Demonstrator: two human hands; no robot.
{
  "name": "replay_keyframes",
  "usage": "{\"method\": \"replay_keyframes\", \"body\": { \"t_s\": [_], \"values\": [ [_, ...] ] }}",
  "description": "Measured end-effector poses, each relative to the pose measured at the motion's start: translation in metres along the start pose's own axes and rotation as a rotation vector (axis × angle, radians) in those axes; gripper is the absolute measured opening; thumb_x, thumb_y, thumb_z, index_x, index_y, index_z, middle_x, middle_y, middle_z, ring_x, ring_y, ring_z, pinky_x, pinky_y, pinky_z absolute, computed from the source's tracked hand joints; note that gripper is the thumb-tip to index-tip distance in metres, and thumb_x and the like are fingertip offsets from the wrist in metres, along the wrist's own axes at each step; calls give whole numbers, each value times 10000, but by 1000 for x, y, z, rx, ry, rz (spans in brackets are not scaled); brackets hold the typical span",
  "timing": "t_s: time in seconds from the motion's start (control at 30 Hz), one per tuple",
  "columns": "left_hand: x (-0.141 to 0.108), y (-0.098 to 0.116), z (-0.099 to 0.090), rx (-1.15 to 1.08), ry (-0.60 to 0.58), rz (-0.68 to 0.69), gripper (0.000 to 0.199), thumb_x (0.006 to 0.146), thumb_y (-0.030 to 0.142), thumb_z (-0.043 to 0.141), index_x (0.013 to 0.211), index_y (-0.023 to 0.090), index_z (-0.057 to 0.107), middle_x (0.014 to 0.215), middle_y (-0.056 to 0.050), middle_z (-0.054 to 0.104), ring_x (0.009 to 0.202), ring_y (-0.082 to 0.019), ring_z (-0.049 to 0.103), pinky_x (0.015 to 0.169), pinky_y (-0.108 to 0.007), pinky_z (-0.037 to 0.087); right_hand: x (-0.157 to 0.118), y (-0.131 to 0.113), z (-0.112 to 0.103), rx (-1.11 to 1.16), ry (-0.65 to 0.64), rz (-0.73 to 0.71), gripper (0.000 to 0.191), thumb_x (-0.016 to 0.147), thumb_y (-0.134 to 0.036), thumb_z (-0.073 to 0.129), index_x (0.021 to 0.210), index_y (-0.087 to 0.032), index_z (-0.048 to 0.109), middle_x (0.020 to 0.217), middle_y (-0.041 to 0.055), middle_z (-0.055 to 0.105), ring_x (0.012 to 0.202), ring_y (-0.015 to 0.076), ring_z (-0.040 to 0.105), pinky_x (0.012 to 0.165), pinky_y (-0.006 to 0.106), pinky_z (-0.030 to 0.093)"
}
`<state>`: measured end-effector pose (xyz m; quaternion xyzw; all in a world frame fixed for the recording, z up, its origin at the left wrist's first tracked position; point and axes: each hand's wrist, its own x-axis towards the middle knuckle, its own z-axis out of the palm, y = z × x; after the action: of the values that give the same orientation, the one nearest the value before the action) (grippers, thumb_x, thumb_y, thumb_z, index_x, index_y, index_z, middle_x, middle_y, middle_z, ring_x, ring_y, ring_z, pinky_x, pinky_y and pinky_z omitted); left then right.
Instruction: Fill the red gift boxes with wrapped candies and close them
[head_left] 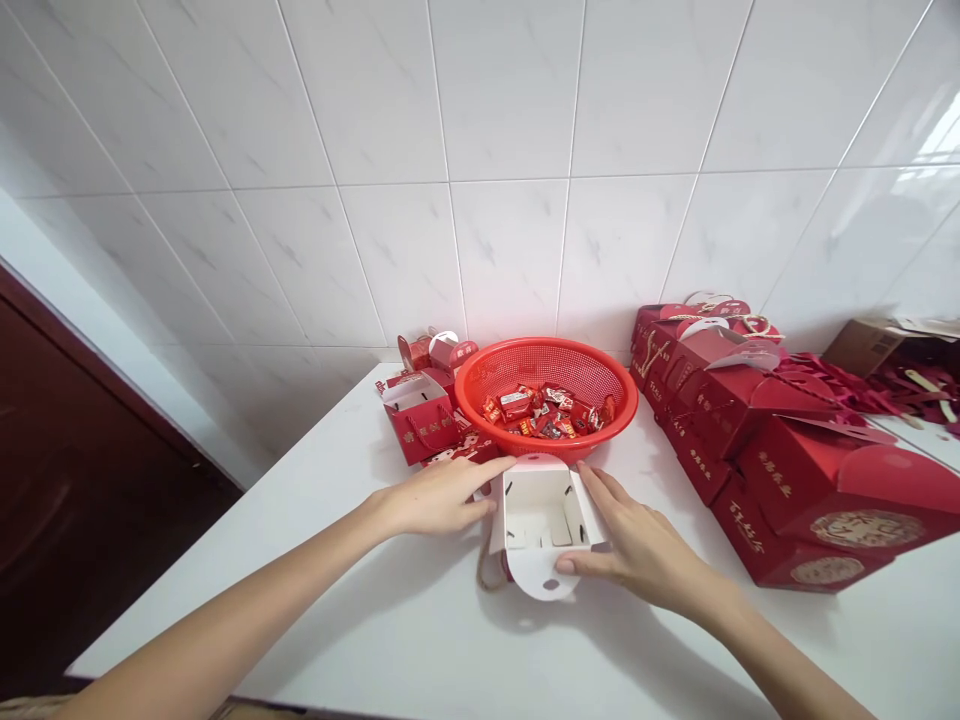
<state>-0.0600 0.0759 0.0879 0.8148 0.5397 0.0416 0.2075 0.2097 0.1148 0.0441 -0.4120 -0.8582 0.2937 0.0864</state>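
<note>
A small gift box (538, 510), white inside, stands on the table with its top flaps folded outward. Its interior looks bare apart from dark cord ends at the side walls, and a cord loop hangs at its left. My left hand (446, 492) grips the box's left side, index finger along the back flap and thumb at the side flap. On the other side, my right hand (637, 530) spans the box, with its thumb on the rounded front flap and its fingers at the back right corner. Behind the box is a red plastic basket (480, 362) holding several wrapped candies (555, 405).
Closed red gift boxes (780, 470) are stacked along the right. More red boxes (424, 415), one with its top open, stand left of the basket. Dark red ribbons and a cardboard box (862, 345) lie far right. A tiled wall (510, 250) backs the white table (360, 630).
</note>
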Motion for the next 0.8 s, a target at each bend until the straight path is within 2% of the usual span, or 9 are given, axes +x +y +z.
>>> {"method": "replay_keyframes", "body": {
  "t_s": [0.1,0.2,0.33,0.4,0.47,0.57,0.63,0.7,0.8],
  "values": [
    [0,5,-17,85,12,-60,434,918,279,469,1329,249,604,837,-20,729,712,-191,646,612,-256,388,4,1,6,-101,90,62,981,844,-651,603,1611,-239,151,1521,226,410,1001,339,699,827,444,533],
    [2,14,-42,89,52,-52,320,904,299,485,1105,232,724,740,-3,706,616,-161,613,581,-253,357,4,0,7,-206,140,56,972,841,-656,608,1603,-228,183,1462,224,488,985,354,705,781,440,545],
    [24,22,-68,85,158,-25,320,896,301,479,1074,218,731,673,16,686,563,-144,581,585,-257,360,-1,-12,-3,-371,234,-2,904,804,-718,622,1517,-207,400,1392,227,560,977,400,701,726,465,560],
    [45,23,-74,131,178,3,296,871,288,503,1033,217,740,743,-4,712,607,-153,595,595,-261,365,-1,-20,-12,-411,291,-51,818,816,-726,603,1433,-197,509,1372,218,580,974,400,702,709,466,564],
    [69,21,-74,208,128,-17,262,844,277,527,968,219,750,804,-35,727,681,-183,622,609,-271,376,1,-28,-24,-412,343,-87,715,854,-699,577,1364,-199,570,1350,198,601,1011,386,695,716,442,565],
    [104,15,-68,267,-49,-133,236,750,353,645,919,236,761,929,-77,747,858,-274,660,658,-300,435,12,-35,-45,-342,408,-102,560,909,-629,544,1275,-214,626,1310,165,634,1056,350,684,729,385,554],
    [123,7,-60,192,-132,-216,403,629,405,746,1007,265,758,1077,-92,743,979,-330,660,734,-341,486,23,-35,-57,-237,448,-112,481,927,-583,539,1231,-227,647,1269,138,661,1055,320,682,735,359,542],
    [137,-1,-51,112,-191,-271,573,530,397,804,1089,290,738,1139,-96,735,1027,-362,659,798,-392,512,36,-30,-66,-105,477,-121,439,928,-558,545,1184,-222,665,1191,119,698,1003,291,690,741,349,532],
    [153,-12,-35,77,-179,-312,752,407,305,853,1145,288,711,1138,-115,737,1064,-403,653,867,-472,516,61,-15,-71,105,494,-156,371,915,-510,567,1070,-198,695,1075,102,737,894,249,699,746,340,529]
  ]
}}
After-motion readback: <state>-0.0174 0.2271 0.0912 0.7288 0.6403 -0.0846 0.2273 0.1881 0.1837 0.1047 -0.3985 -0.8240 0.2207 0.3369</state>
